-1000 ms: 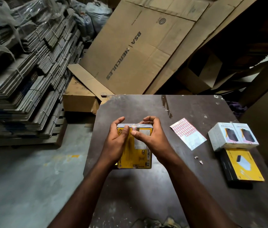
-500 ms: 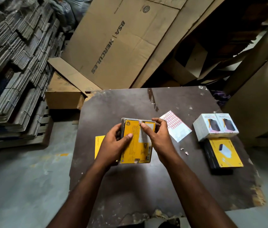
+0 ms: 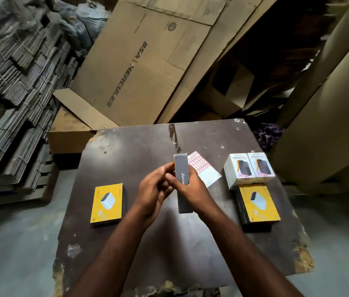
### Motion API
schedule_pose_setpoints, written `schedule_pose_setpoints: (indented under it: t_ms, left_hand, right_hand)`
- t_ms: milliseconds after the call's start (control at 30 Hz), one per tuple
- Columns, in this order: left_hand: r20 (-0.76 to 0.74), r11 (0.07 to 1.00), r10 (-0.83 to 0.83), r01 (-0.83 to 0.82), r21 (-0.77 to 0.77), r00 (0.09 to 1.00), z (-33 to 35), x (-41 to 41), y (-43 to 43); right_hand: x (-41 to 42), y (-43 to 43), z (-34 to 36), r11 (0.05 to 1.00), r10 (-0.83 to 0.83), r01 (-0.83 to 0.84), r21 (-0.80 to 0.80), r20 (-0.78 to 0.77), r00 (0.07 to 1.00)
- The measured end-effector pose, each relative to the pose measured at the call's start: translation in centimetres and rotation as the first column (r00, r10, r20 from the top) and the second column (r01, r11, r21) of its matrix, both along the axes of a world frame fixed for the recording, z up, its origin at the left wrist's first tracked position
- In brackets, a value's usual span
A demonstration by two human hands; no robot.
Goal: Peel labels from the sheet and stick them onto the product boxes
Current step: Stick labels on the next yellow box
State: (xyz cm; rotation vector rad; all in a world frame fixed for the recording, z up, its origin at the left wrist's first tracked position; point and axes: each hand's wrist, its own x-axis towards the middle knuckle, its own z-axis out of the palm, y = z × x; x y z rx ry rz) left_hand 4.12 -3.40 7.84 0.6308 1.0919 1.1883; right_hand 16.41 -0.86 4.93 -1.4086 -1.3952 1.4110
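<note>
Since the earlier frame, the held box (image 3: 181, 166) has turned from its yellow face to its dark narrow side.

Head view: the right hand (image 3: 192, 189) grips it above the table (image 3: 126, 254), and the left hand (image 3: 153, 189) pinches its upper part. 1 yellow box (image 3: 107, 203) lies at the left, probably done. The label sheet (image 3: 201, 168), 2 white boxes (image 3: 248, 168) and a yellow-topped stack (image 3: 259, 203) wait at the right.
</note>
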Motion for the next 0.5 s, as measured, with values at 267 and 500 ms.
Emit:
schedule_pose_setpoints:
  t_ms: [267, 500]
  left_hand:
    - [-0.328, 0.999, 0.000, 0.013, 0.038, 0.945, -2.3, 4.6, 1.0]
    - [-0.313, 0.993, -0.085, 0.056, -0.100, 0.946, -4.9, 9.5, 1.2]
  right_hand:
    - [8.2, 1.6, 0.1, 0.996, -0.069, 0.065, -0.062, -0.057, 0.996]
    - [14.6, 2.0, -1.1, 0.978, -0.104, 0.073, -0.195, -0.154, 0.983]
